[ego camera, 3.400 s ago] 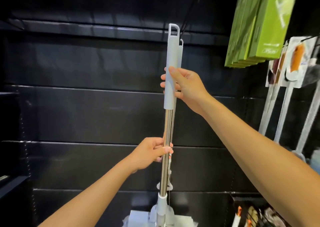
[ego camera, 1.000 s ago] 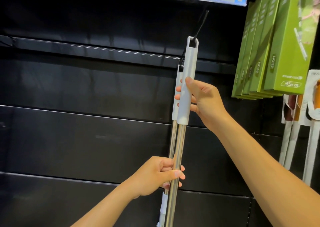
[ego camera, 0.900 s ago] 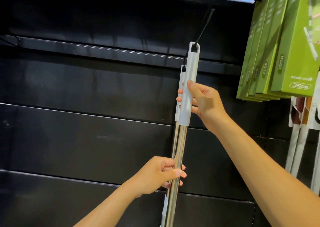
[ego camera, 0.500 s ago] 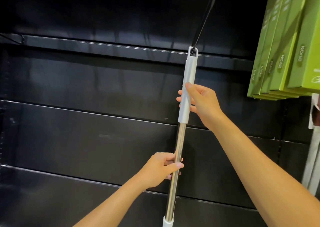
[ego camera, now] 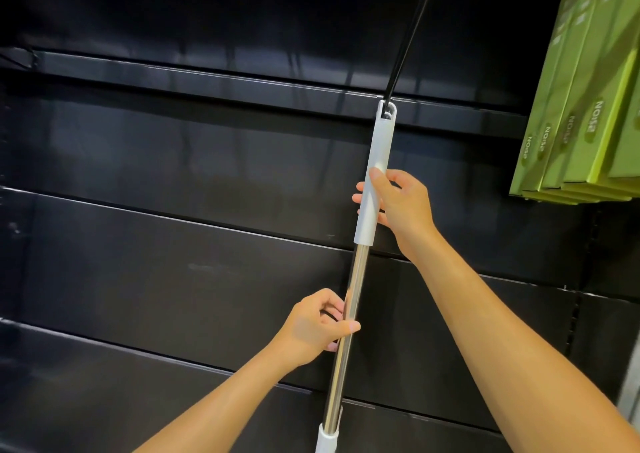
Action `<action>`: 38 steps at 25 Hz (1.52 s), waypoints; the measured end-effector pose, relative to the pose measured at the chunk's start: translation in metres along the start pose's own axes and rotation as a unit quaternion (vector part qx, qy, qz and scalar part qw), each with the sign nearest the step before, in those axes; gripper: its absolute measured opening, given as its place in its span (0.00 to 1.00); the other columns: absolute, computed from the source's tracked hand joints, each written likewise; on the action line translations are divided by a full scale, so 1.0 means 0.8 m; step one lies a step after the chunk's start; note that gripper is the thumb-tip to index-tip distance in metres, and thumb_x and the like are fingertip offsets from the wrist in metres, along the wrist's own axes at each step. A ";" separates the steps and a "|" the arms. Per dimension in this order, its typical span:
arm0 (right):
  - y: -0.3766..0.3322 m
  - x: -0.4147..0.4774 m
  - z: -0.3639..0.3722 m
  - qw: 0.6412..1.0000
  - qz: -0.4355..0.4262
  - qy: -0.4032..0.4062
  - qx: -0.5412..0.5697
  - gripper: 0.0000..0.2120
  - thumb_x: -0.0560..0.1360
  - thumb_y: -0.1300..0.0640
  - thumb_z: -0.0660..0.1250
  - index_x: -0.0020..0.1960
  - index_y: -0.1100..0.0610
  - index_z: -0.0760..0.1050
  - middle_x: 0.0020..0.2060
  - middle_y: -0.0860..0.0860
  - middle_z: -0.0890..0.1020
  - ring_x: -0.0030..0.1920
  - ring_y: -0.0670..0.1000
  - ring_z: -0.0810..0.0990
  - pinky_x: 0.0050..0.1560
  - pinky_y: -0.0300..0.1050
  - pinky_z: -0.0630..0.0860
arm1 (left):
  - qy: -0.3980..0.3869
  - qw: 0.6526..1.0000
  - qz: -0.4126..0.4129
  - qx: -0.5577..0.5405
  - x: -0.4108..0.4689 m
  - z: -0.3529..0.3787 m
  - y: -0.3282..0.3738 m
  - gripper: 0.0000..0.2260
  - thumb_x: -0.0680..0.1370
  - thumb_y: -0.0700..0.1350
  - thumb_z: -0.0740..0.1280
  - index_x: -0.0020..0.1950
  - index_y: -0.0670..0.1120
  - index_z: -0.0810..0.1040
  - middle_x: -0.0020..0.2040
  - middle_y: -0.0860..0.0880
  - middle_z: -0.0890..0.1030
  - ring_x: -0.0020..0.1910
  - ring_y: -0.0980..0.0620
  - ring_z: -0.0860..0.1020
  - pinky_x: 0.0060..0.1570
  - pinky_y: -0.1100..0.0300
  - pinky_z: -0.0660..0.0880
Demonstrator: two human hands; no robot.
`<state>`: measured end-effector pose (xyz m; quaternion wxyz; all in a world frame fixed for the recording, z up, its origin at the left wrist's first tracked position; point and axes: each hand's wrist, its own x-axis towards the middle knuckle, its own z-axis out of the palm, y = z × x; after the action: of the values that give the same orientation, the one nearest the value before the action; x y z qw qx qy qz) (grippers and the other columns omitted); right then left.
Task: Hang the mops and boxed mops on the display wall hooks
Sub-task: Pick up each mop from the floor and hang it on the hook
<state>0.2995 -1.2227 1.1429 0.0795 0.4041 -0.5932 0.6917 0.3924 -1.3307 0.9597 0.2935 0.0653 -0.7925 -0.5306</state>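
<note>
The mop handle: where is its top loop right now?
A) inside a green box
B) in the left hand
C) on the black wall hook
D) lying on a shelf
C: the loop topping the mop handle sits on the black hook.

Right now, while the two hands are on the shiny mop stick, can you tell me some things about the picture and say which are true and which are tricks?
1. The right hand grips the white plastic grip of the mop. True.
2. The left hand is empty. False: it holds the shiny silver metal pole lower down.
3. The thin black metal hook meets the loop at the grip's top. True.
4. The display wall behind is white. False: its panels are black.
5. The green cardboard boxes hang to the mop's right. True.
</note>
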 end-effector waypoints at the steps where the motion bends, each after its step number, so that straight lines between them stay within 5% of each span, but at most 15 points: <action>1: 0.000 0.000 -0.001 1.000 -0.002 0.003 -0.003 0.10 0.81 0.48 0.69 0.60 0.51 0.78 0.52 0.50 0.86 0.46 0.48 0.89 0.48 0.47 0.86 | 0.003 1.000 0.001 0.002 0.000 0.000 -0.001 0.09 0.76 0.44 0.77 0.51 0.47 0.78 0.40 0.53 0.78 0.36 0.58 0.80 0.46 0.52 0.86; 6: -0.008 -0.007 -0.006 0.985 -0.089 0.074 -0.125 0.07 0.77 0.45 0.74 0.42 0.43 0.81 0.43 0.43 0.85 0.45 0.49 0.87 0.46 0.51 0.87 | 0.004 1.000 0.002 0.016 -0.003 -0.003 -0.001 0.10 0.76 0.45 0.77 0.52 0.48 0.78 0.41 0.52 0.78 0.37 0.57 0.81 0.46 0.51 0.87; 12: -0.020 -0.038 -0.007 0.965 -0.093 0.102 -0.225 0.15 0.77 0.45 0.74 0.60 0.50 0.80 0.51 0.46 0.85 0.47 0.47 0.85 0.48 0.54 0.87 | 0.004 0.998 0.016 0.060 -0.022 -0.014 0.003 0.09 0.77 0.49 0.76 0.54 0.54 0.79 0.47 0.54 0.81 0.45 0.53 0.83 0.49 0.53 0.86; 15: -0.015 -0.087 -0.009 0.951 -0.076 0.074 -0.290 0.12 0.79 0.48 0.72 0.61 0.49 0.79 0.51 0.44 0.84 0.48 0.47 0.83 0.54 0.52 0.85 | -0.007 0.992 0.046 0.117 -0.059 -0.037 -0.006 0.14 0.78 0.52 0.75 0.61 0.56 0.78 0.55 0.57 0.82 0.47 0.57 0.82 0.56 0.55 0.83; 20: 0.029 -0.223 -0.005 0.906 -0.019 0.001 -0.423 0.16 0.80 0.48 0.70 0.66 0.47 0.76 0.61 0.45 0.79 0.59 0.47 0.80 0.57 0.47 0.79 | -0.039 0.961 0.089 0.259 -0.155 -0.076 -0.053 0.24 0.80 0.57 0.71 0.75 0.58 0.69 0.73 0.60 0.73 0.71 0.59 0.72 0.70 0.58 0.72; 25: 0.076 -0.399 0.000 0.871 0.061 -0.043 -0.486 0.18 0.79 0.50 0.71 0.68 0.47 0.73 0.68 0.46 0.74 0.67 0.49 0.75 0.61 0.48 0.78 | -0.101 0.928 0.091 0.347 -0.279 -0.082 -0.120 0.31 0.80 0.57 0.70 0.81 0.55 0.64 0.81 0.54 0.64 0.81 0.51 0.62 0.76 0.50 0.67; 33: 0.113 -0.670 -0.068 0.823 0.203 -0.085 -0.524 0.22 0.79 0.49 0.69 0.71 0.51 0.72 0.68 0.49 0.72 0.69 0.54 0.73 0.66 0.51 0.75 | -0.212 0.894 0.131 0.374 -0.457 -0.012 -0.188 0.30 0.75 0.56 0.73 0.75 0.51 0.72 0.76 0.48 0.72 0.75 0.42 0.72 0.67 0.47 0.75; 38: 0.107 -0.816 -0.153 0.783 0.314 -0.074 -0.531 0.23 0.81 0.46 0.66 0.73 0.50 0.69 0.71 0.48 0.69 0.72 0.53 0.69 0.66 0.53 0.75 | -0.306 0.861 0.122 0.388 -0.534 0.072 -0.200 0.33 0.79 0.60 0.68 0.81 0.54 0.63 0.82 0.49 0.63 0.81 0.45 0.62 0.78 0.48 0.64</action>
<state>0.6233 -0.8972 0.6558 0.0161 0.1393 -0.9649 0.2219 0.6783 -1.1760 0.6344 0.0496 -0.0890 -0.9858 -0.1331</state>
